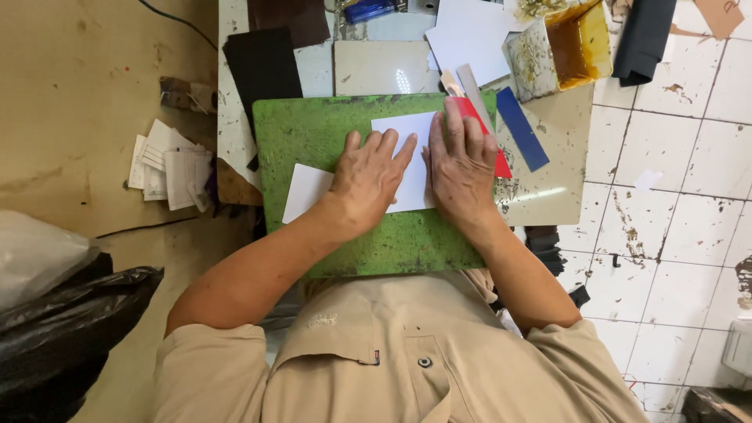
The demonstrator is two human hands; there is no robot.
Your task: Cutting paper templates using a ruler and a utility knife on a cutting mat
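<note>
Both my hands lie flat on a white sheet [407, 129] that rests on a worn green cutting board [313, 129]. My left hand [368, 176] presses the sheet's middle with fingers spread. My right hand [462, 164] presses its right edge and partly covers a red strip [501, 160]. A second white sheet [305, 188] pokes out to the left, under my left wrist. Neither hand grips anything.
A blue strip [521, 129] and a grey strip [472, 82] lie just right of the board. A glue-stained tin [560, 47] stands at the back right. Dark leather pieces [262, 66], white paper [470, 31], a stack of paper slips [168, 164] and black plastic bags [70, 321] surround the work area.
</note>
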